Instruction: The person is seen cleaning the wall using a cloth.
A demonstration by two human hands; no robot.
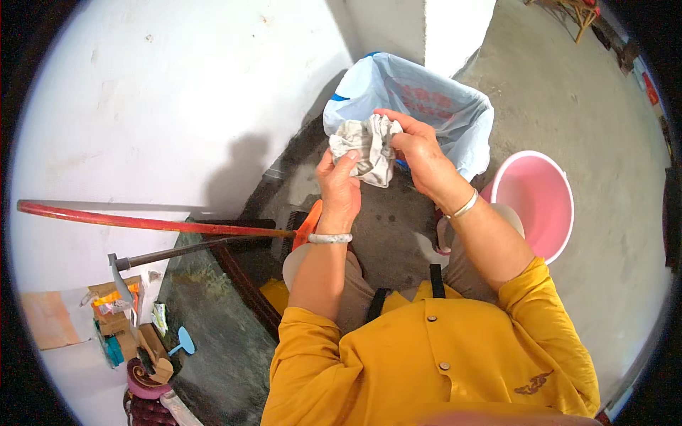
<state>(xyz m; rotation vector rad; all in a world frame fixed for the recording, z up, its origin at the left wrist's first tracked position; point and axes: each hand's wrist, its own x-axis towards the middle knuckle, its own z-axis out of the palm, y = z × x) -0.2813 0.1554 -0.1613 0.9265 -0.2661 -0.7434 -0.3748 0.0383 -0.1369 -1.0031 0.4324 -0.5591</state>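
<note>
A crumpled, off-white cloth (365, 146) is held between my two hands, over the near edge of a bin lined with a pale blue plastic bag (469, 114). My left hand (341, 181) grips its lower left side, thumb on top. On the cloth's right side, my right hand (418, 149) pinches the folds between thumb and fingers. The bag bears red writing, and the bin's contents are mostly hidden behind the cloth and my right hand.
To the right stands a pink plastic bucket (533, 207). At the left, a red pole (160, 224) and a dark-handled tool (165, 254) lean near the white wall. Boxes and packets (114, 325), with a light blue plastic item (185, 341), lie beyond a dark green surface (213, 330).
</note>
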